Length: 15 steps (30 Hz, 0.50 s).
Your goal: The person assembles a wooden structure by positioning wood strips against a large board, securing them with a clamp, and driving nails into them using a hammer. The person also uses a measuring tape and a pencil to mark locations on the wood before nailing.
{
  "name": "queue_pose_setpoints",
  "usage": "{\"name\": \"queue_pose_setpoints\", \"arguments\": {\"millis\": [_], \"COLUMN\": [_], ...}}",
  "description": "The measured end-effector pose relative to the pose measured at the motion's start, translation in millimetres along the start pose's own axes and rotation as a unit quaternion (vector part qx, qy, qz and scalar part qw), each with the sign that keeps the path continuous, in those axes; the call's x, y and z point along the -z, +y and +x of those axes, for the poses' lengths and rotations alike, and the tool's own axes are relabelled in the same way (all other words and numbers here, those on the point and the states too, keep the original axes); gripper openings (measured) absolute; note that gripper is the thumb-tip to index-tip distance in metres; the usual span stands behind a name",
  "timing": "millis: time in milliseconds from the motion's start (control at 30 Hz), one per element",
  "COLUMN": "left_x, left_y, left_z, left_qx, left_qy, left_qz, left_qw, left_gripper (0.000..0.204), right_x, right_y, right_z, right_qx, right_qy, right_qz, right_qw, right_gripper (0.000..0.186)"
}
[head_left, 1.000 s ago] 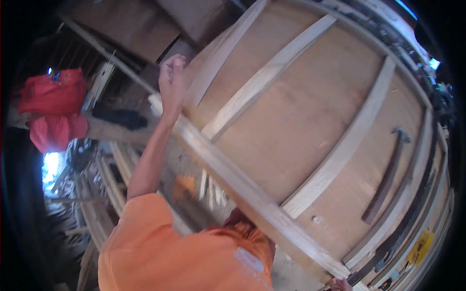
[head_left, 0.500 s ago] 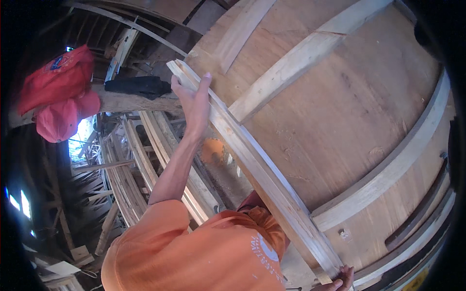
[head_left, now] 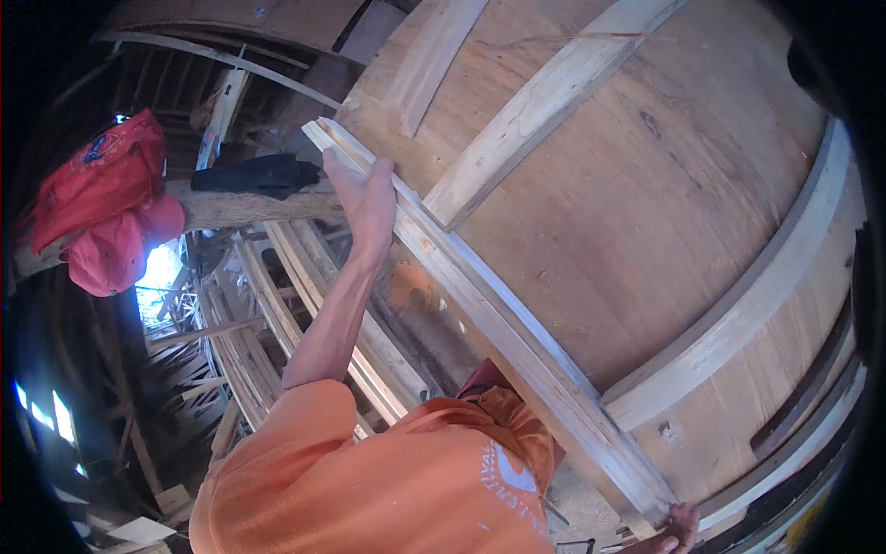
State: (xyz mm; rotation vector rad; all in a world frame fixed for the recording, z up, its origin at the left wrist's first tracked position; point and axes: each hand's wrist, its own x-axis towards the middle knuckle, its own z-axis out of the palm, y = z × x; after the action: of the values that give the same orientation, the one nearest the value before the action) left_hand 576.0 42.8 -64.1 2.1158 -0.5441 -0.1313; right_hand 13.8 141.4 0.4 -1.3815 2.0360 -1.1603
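My left hand [head_left: 365,198] grips a long pale wooden strip [head_left: 480,309] close to its upper end, with fingers and thumb wrapped round it. The strip lies along the left edge of a big plywood panel [head_left: 591,268]. At the strip's lower right end, my right hand [head_left: 676,528] has its fingers curled on the wood. Pale battens cross the panel: one [head_left: 535,111] meets the strip near my left hand, and a wider one [head_left: 729,314] meets it lower down. A shorter batten [head_left: 434,69] lies toward the top.
Red cloth [head_left: 97,180] and a pink cap [head_left: 111,254] hang on a beam [head_left: 221,212] at left, beside dark cloth [head_left: 249,174]. Stacked timber [head_left: 235,337] lies below. An orange disc [head_left: 406,282] shows under the panel's edge. Dark strips [head_left: 794,397] run along the panel's right.
Since a second ago, my left hand has come down onto the strip and closed on it. My view has swung, so the panel's battens appear shifted and the hammer no longer shows clearly.
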Motion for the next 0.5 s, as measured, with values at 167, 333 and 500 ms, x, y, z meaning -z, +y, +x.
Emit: {"name": "queue_pose_setpoints", "arguments": {"millis": [167, 333, 500], "left_x": [-9.4, 28.0, 17.9], "left_y": [-25.7, -22.4, -2.1], "left_z": [-0.8, 34.7, -3.0], "left_qx": [-0.022, -0.010, -0.044], "left_qy": [-0.009, -0.040, -0.064], "left_qz": [-0.022, -0.133, -0.176], "left_qw": [0.999, 0.990, 0.981], "left_gripper": [0.095, 0.085, 0.084], "right_x": [95.8, 97.6, 100.1], "right_y": [69.2, 77.1, 81.9], "right_z": [-2.8, -45.6, -73.8], "right_qx": [-0.111, -0.136, -0.201], "right_qy": [0.118, 0.146, 0.141], "right_qz": [-0.178, -0.369, -0.239], "right_qw": [0.971, 0.908, 0.940], "right_gripper": [0.056, 0.086, 0.084]}}
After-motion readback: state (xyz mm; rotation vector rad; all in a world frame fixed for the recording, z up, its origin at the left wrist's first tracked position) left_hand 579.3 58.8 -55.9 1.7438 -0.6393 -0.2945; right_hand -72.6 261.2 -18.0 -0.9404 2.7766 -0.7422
